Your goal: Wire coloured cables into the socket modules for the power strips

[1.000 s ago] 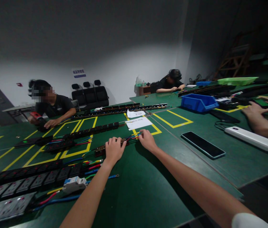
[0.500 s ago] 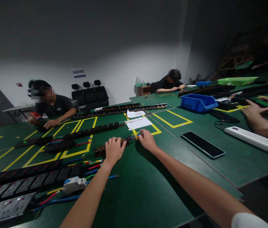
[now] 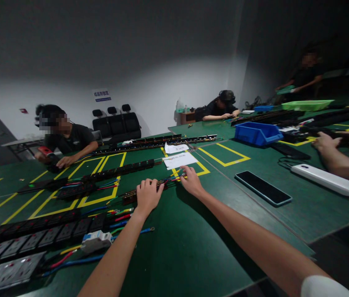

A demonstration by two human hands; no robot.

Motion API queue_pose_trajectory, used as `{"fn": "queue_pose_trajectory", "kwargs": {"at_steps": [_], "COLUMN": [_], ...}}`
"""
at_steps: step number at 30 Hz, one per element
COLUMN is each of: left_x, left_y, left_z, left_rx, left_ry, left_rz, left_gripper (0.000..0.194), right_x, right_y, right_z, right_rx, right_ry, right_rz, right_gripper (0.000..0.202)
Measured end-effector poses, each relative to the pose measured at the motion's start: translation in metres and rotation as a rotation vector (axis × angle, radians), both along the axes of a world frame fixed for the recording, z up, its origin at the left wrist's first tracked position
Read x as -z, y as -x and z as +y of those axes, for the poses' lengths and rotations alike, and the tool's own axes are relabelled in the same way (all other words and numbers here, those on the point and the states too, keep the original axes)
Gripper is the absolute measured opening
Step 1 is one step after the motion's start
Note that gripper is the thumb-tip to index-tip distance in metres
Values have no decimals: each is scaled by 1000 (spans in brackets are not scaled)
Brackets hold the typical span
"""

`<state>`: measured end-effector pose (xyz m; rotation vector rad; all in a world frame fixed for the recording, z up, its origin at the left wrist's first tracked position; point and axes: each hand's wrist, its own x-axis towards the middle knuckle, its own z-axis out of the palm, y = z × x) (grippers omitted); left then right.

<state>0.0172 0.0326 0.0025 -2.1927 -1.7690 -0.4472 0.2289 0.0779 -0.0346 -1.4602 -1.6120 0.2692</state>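
Observation:
In the head view my left hand point(image 3: 149, 195) is wrapped over a thin dark strip with brassy rails point(image 3: 130, 194) lying on the green table. Coloured wires point(image 3: 172, 179), blue and red among them, run out of the strip's right end. The fingers of my right hand point(image 3: 192, 181) are closed on these wires near their tips; the exact grip is too small to see. Close to my left forearm lie several black socket strips point(image 3: 46, 236) and a white circuit breaker point(image 3: 96, 240) with blue, red and yellow wires.
White paper sheets point(image 3: 180, 160) lie beyond my right hand. To the right are a phone point(image 3: 263, 188), a long white device point(image 3: 327, 179) and a blue bin point(image 3: 257, 133). Across the table a person holds a red power tool point(image 3: 48, 155). Another person's hands point(image 3: 327, 142) are at the right.
My right hand's fingers have shifted slightly at the wire ends. My left hand stays on the strip. The far-right background person has come further into view.

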Motion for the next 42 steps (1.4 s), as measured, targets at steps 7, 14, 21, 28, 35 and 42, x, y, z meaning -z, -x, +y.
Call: {"fn": "queue_pose_trajectory", "kwargs": {"at_steps": [7, 14, 21, 28, 35, 42], "left_x": [0, 0, 4, 7, 6, 4], "left_y": [1, 1, 2, 2, 2, 2], "left_z": [0, 1, 3, 4, 3, 2], "left_rx": [13, 25, 32, 16, 16, 12], "left_ry": [-7, -17, -33, -63, -58, -37], "left_rz": [0, -8, -13, 6, 15, 5], "left_gripper": [46, 46, 46, 42, 44, 44], "right_x": [-6, -13, -13, -20, -24, -24], "right_y": [4, 3, 7, 14, 17, 18], "right_z": [-7, -12, -13, -25, -28, -28], "right_rx": [121, 104, 127, -7, -20, 38], "right_ry": [-40, -28, 57, -75, -86, -4], "right_rz": [8, -184, -306, -425, -513, -396], "right_gripper": [51, 26, 30, 36, 37, 41]}}
